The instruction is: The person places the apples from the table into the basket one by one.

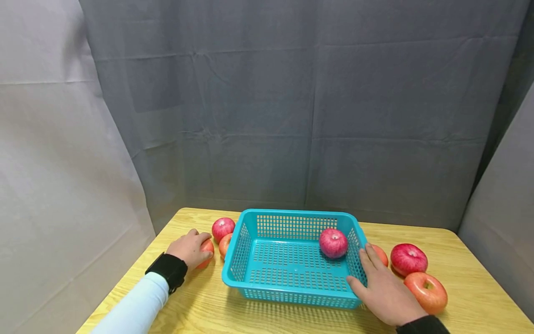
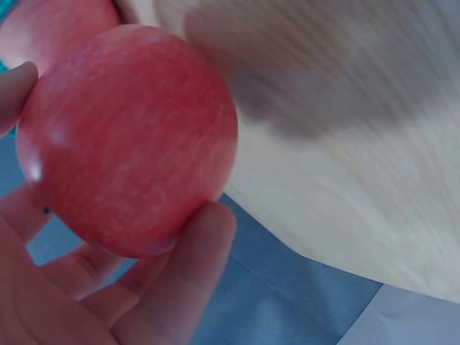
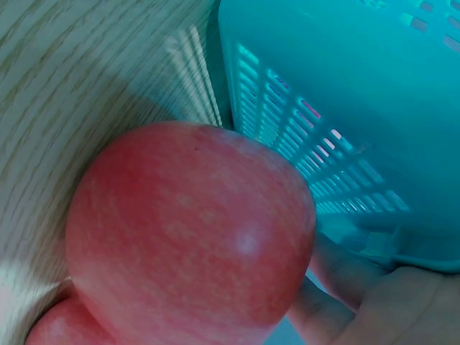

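Note:
My left hand [image 1: 191,249] grips an orange-red apple [image 1: 206,253] left of the basket, fingers and thumb spread around it. The left wrist view has this apple [image 2: 129,140] large and close, with fingertips on its sides. Beyond it in the head view are a dark pink apple [image 1: 223,228] and an orange-red apple [image 1: 225,245] beside the basket's left wall. My right hand [image 1: 385,290] lies at the right side of the turquoise plastic basket [image 1: 298,297], its fingers extended along the rim. Inside the basket, toward the right, sits one dark pink apple [image 1: 333,243].
Right of the basket stand a dark pink apple [image 1: 409,259], an orange-red apple [image 1: 426,292] close by my right hand, and another [image 1: 380,254] partly hidden. All rest on a light wooden table [image 1: 200,301] with rounded corners. Grey cloth [image 1: 250,102] hangs behind.

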Demonstrator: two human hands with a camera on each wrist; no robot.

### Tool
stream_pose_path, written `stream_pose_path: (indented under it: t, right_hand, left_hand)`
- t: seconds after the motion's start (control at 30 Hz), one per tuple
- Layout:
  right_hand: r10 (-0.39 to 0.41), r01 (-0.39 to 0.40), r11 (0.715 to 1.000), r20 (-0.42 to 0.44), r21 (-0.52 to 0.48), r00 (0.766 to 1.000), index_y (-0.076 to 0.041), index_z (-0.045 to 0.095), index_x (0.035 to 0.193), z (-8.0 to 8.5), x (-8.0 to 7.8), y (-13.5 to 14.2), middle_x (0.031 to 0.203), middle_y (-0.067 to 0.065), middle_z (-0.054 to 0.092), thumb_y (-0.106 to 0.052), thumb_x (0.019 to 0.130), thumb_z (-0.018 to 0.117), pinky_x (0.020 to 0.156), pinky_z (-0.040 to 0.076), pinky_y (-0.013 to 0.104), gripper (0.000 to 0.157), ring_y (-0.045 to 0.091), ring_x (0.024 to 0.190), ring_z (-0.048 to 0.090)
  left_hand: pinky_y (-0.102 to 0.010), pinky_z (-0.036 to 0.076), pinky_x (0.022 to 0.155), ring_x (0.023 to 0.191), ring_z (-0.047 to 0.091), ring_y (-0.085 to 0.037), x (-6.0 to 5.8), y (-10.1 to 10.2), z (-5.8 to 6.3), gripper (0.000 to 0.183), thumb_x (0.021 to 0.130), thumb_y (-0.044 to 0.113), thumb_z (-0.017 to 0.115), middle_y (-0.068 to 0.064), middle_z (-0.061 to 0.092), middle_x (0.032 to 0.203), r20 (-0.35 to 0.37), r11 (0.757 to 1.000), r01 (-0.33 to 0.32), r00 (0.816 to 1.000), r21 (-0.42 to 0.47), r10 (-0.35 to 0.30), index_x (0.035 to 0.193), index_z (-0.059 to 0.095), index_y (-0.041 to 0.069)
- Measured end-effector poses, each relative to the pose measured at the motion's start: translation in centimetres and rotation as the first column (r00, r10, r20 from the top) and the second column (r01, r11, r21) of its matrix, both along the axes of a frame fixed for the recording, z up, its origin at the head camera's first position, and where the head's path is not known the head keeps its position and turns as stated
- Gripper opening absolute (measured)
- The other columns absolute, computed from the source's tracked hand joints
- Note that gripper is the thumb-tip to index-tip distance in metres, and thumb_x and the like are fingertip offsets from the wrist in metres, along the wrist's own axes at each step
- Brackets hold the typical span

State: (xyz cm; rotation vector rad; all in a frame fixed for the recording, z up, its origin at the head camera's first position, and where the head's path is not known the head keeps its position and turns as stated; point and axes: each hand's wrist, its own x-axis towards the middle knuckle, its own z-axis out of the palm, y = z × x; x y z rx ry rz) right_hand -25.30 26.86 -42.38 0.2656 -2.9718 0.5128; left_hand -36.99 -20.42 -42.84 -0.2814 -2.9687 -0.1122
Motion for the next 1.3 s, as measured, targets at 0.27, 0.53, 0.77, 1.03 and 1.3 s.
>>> stream_pose_path:
  t: [0.27,0.53,0.77,1.03,1.3]
  right_hand:
    - [0.001,-0.001,1.0,-0.011,0.004,1.0,0.005,0.026,0.145,-0.2,0.0,0.2,0.151,0.026,0.016,-0.071,0.089,0.038,0.089,0.045,0.061,0.096,0.042,0.131,0.025]
    - [-0.004,0.004,1.0,-0.016,0.009,1.0,0.005,0.028,0.144,-0.1,0.0,0.2,0.151,0.027,0.017,-0.072,0.088,0.038,0.086,0.047,0.06,0.096,0.043,0.131,0.025]
    - [-0.006,0.006,1.0,0.012,0.006,1.0,0.006,0.027,0.144,0.0,0.1,0.1,0.151,0.028,0.016,-0.073,0.088,0.038,0.085,0.048,0.059,0.098,0.043,0.13,0.025]
    - [-0.008,0.008,1.0,0.03,0.011,1.0,0.006,0.026,0.145,0.3,0.1,0.0,0.151,0.028,0.015,-0.073,0.087,0.037,0.084,0.049,0.059,0.098,0.044,0.13,0.025]
    - [-0.007,0.007,1.0,0.034,0.005,0.999,0.005,0.026,0.145,0.2,0.0,-0.1,0.151,0.027,0.014,-0.073,0.087,0.037,0.086,0.048,0.059,0.098,0.043,0.131,0.025]
  left_hand:
    - [-0.043,0.051,0.06,0.07,0.052,-0.024,0.0,1.1,1.8,0.048,0.076,0.039,0.071,-0.007,0.055,0.094,-0.04,0.998,0.066,0.997,0.011,-0.066,0.119,0.062,0.02]
    - [-0.041,0.052,0.06,0.072,0.053,-0.024,0.4,2.4,4.1,0.052,0.077,0.039,0.071,-0.008,0.056,0.098,-0.048,0.993,0.121,0.991,-0.012,-0.121,0.124,0.06,0.019]
    - [-0.037,0.048,0.058,0.074,0.052,-0.023,0.3,3.3,5.8,0.049,0.078,0.038,0.07,-0.006,0.056,0.101,-0.061,0.987,0.156,0.986,-0.023,-0.157,0.123,0.061,0.022]
    - [-0.033,0.046,0.053,0.069,0.052,-0.02,0.0,4.4,7.2,0.046,0.078,0.038,0.07,-0.005,0.054,0.096,-0.092,0.979,0.197,0.975,-0.042,-0.2,0.12,0.062,0.022]
    - [-0.035,0.048,0.059,0.081,0.052,-0.023,0.1,5.9,8.3,0.047,0.079,0.038,0.069,-0.005,0.055,0.104,-0.079,0.98,0.189,0.978,-0.061,-0.193,0.123,0.06,0.025]
